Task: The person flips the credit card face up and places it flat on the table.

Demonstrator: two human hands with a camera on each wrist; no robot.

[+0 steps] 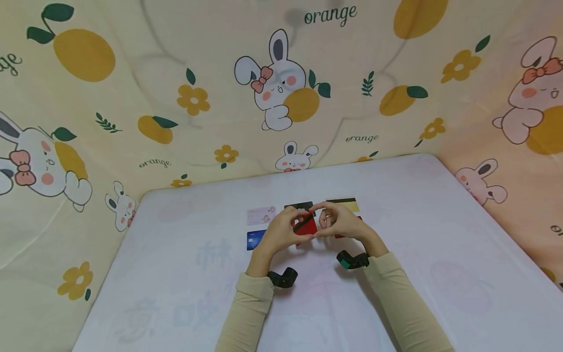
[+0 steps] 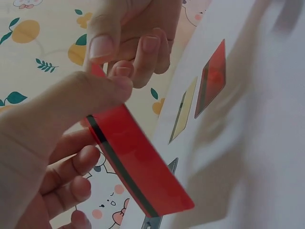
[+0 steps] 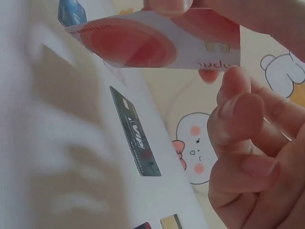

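Note:
A bank card (image 1: pixel 309 226) is held up over the table between both hands. One face is red with a black stripe (image 2: pixel 128 157); the other is white with large red ovals and a chip (image 3: pixel 138 40). My left hand (image 1: pixel 281 227) pinches it, its thumb lying across the red face (image 2: pixel 109 93) and the other fingers behind. My right hand (image 1: pixel 340 220) grips the opposite end between thumb and index finger, the remaining fingers loosely curled. Beneath and beyond the hands lies a black VIP card (image 3: pixel 136 136), partly hidden by them in the head view.
On the white table (image 1: pixel 184 293), a pale pink card (image 1: pixel 261 215) and a blue card (image 1: pixel 256 239) lie left of the hands. A gold card with a dark stripe (image 1: pixel 350 205) and a red card (image 2: pixel 213 78) lie to the right. A patterned cloth (image 1: pixel 211 73) hangs behind.

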